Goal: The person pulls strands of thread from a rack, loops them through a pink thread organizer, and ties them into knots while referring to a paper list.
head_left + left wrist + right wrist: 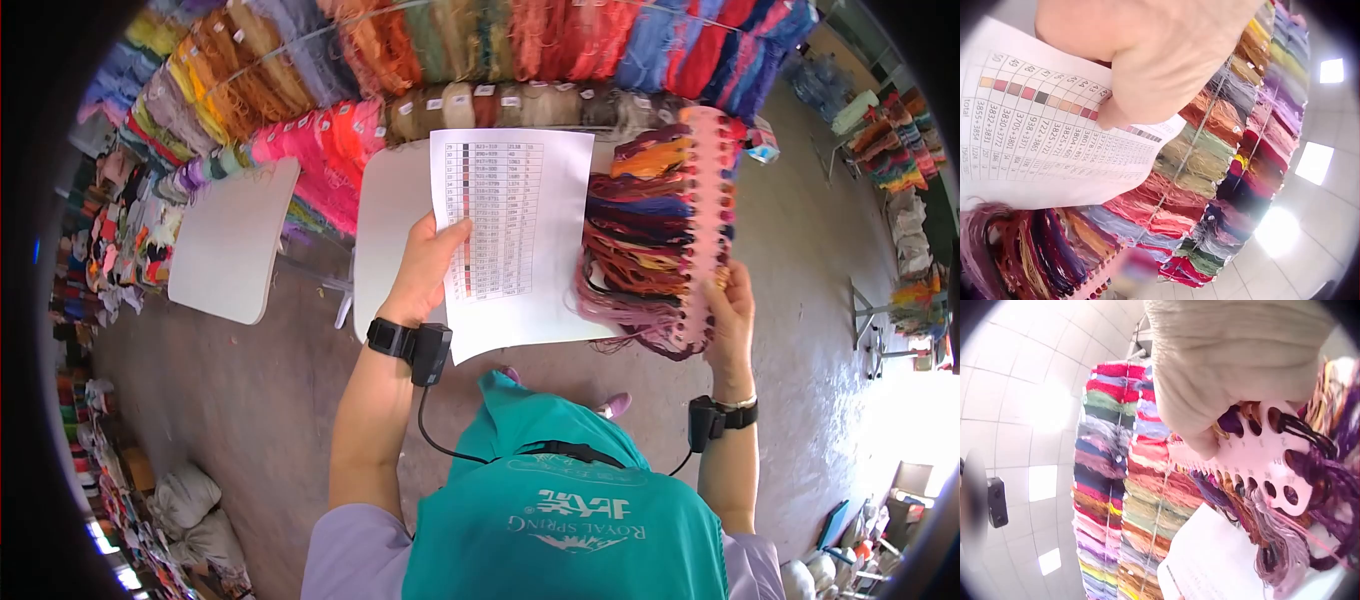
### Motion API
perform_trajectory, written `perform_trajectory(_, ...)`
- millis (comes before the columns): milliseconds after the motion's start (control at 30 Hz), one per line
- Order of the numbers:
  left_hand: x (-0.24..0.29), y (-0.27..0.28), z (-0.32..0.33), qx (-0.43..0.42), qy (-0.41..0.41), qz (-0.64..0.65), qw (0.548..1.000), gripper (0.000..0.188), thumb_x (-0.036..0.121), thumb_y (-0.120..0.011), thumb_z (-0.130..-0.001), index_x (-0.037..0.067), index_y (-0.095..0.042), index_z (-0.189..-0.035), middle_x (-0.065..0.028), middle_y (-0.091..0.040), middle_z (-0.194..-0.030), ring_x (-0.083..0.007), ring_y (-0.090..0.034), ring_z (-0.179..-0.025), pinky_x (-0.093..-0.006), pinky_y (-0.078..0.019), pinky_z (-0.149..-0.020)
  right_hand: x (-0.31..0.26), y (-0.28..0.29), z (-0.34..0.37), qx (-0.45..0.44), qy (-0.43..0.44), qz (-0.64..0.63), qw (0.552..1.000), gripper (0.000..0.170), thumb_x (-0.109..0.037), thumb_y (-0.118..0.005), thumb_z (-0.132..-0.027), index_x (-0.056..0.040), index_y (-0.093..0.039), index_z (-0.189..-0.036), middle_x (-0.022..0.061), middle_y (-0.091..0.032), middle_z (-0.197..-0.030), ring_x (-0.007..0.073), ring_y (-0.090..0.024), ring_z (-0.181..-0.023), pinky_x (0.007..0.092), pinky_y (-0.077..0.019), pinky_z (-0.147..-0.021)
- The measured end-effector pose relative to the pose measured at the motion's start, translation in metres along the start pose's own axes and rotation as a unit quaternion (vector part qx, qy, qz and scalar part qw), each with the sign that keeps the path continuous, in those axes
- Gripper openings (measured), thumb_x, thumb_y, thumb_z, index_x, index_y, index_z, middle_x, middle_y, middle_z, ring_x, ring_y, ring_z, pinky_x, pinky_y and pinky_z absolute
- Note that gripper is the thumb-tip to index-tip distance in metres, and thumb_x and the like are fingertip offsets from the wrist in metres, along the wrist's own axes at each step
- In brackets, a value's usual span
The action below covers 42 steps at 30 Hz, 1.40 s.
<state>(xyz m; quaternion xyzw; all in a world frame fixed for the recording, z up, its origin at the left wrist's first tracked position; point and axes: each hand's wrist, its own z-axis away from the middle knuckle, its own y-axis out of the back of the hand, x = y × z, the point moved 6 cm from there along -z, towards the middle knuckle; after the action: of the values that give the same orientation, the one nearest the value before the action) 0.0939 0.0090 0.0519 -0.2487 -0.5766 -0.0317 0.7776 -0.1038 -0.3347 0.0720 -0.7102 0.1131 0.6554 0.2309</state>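
My left hand (425, 262) pinches the left edge of a printed paper sheet (555, 230), thumb on top beside a column of colour swatches. In the left wrist view the sheet (1016, 150) shows rows of numbers with small coloured squares. My right hand (733, 310) grips a pink card thread holder (706, 190) by its outer side. Looped through the card's holes are floss bundles (640, 230) in orange, purple, navy, brown and mauve, hanging toward the sheet. The right wrist view shows the thumb pressing the pink card (1241, 459), which has numbered holes.
Racks of coloured thread skeins (450, 45) run across the far side. Two pale tabletops (225, 240) stand before them. Stuffed sacks (200, 520) lie at lower left. More skeins (895, 140) hang at the right, beyond the concrete floor (790, 290).
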Motion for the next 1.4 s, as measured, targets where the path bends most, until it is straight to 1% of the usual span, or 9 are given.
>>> perform_trajectory(133, 0.002, -0.073, 0.004, -0.025, -0.013, -0.015, 1.0, 0.03, 0.01, -0.058, -0.099, -0.004, -0.058, -0.126, -0.0131, -0.067, -0.117, -0.0182, -0.067, -0.099, -0.0342, -0.0548, -0.088, -0.048, 0.091, 0.025, 0.068, 0.049, -0.061, 0.995, 0.029, -0.007, -0.058, -0.098, -0.0038, -0.051, -0.126, 0.0075, -0.064, -0.119, 0.0145, -0.063, -0.106, 0.0283, -0.0503, -0.093)
perform_trajectory(300, -0.003, -0.176, 0.009, -0.049, -0.041, -0.076, 0.995, 0.031, 0.01, -0.06, -0.097, -0.003, -0.059, -0.125, -0.0119, -0.068, -0.116, -0.0174, -0.066, -0.099, -0.0334, -0.0541, -0.087, -0.108, 0.192, 0.052, 0.104, 0.108, -0.061, 0.987, 0.027, -0.006, -0.057, -0.098, -0.005, -0.051, -0.124, 0.0047, -0.063, -0.117, 0.0113, -0.061, -0.105, 0.0269, -0.0496, -0.092)
perform_trajectory(533, -0.013, -0.217, 0.014, -0.061, -0.063, -0.054, 0.995, 0.03, 0.004, -0.059, -0.095, -0.004, -0.06, -0.124, -0.0116, -0.068, -0.116, -0.0166, -0.065, -0.099, -0.0337, -0.0527, -0.089, -0.154, 0.201, 0.045, 0.103, 0.154, -0.036, 0.982, 0.017, -0.005, -0.056, -0.098, -0.006, -0.053, -0.115, -0.0033, -0.055, -0.098, 0.0053, -0.056, -0.094, 0.0205, -0.0455, -0.087)
perform_trajectory(767, 0.0, -0.156, 0.033, -0.04, -0.059, -0.027, 0.997, 0.032, -0.001, -0.058, -0.093, -0.005, -0.058, -0.125, -0.0144, -0.067, -0.117, -0.0194, -0.066, -0.102, -0.0349, -0.0535, -0.09, -0.194, 0.117, 0.006, 0.048, 0.191, -0.016, 0.98, 0.013, -0.007, -0.056, -0.097, -0.0067, -0.053, -0.109, -0.0048, -0.049, -0.09, 0.0038, -0.053, -0.086, 0.0196, -0.0447, -0.08)
perform_trajectory(967, 0.026, -0.081, 0.052, -0.002, -0.063, -0.025, 0.998, 0.035, -0.003, -0.058, -0.091, -0.006, -0.057, -0.126, -0.0159, -0.065, -0.12, -0.0205, -0.066, -0.103, -0.035, -0.0535, -0.09, -0.238, 0.017, -0.032, -0.007, 0.253, -0.015, 0.967, 0.023, -0.013, -0.057, -0.098, -0.0042, -0.057, -0.12, 0.0009, -0.059, -0.112, 0.0064, -0.06, -0.098, 0.0209, -0.0492, -0.082)
perform_trajectory(1133, 0.036, -0.013, 0.051, 0.015, -0.076, -0.019, 0.997, 0.037, -0.003, -0.059, -0.09, -0.006, -0.056, -0.126, -0.0153, -0.066, -0.118, -0.0206, -0.066, -0.102, -0.0351, -0.0534, -0.09, -0.244, -0.064, -0.053, -0.032, 0.294, -0.075, 0.952, 0.03, 0.001, -0.053, -0.098, 0.0049, -0.06, -0.127, 0.0046, -0.052, -0.128, 0.0108, -0.054, -0.114, 0.0225, -0.0468, -0.094)
perform_trajectory(1233, 0.037, 0.022, 0.045, 0.027, -0.074, -0.01, 0.997, 0.037, -0.003, -0.059, -0.089, -0.007, -0.056, -0.126, -0.015, -0.066, -0.116, -0.0208, -0.066, -0.102, -0.0353, -0.0537, -0.089, -0.211, -0.102, -0.064, -0.02, 0.253, -0.05, 0.966, 0.013, -0.015, -0.059, -0.097, -0.0083, -0.062, -0.108, 0.0016, -0.062, -0.099, 0.007, -0.061, -0.092, 0.0208, -0.0493, -0.078)
perform_trajectory(1300, 0.034, 0.042, 0.04, 0.027, -0.075, 0.002, 0.997, 0.037, -0.003, -0.059, -0.089, -0.007, -0.056, -0.126, -0.0149, -0.066, -0.116, -0.0209, -0.066, -0.102, -0.0355, -0.054, -0.089, -0.165, -0.112, -0.078, -0.022, 0.174, -0.025, 0.984, 0.007, -0.018, -0.062, -0.095, -0.0138, -0.057, -0.094, -0.0078, -0.051, -0.08, 0.0029, -0.05, -0.067, 0.017, -0.0402, -0.061)
perform_trajectory(1400, 0.02, 0.073, 0.027, 0.043, -0.066, -0.007, 0.997, 0.037, -0.004, -0.058, -0.089, -0.007, -0.056, -0.126, -0.0154, -0.066, -0.116, -0.0213, -0.067, -0.101, -0.0359, -0.0544, -0.089, -0.08, -0.128, -0.08, -0.036, 0.086, -0.001, 0.996, 0.007, -0.016, -0.061, -0.094, -0.0148, -0.056, -0.09, -0.0104, -0.045, -0.077, 0.0007, -0.041, -0.068, 0.0175, -0.0332, -0.062)
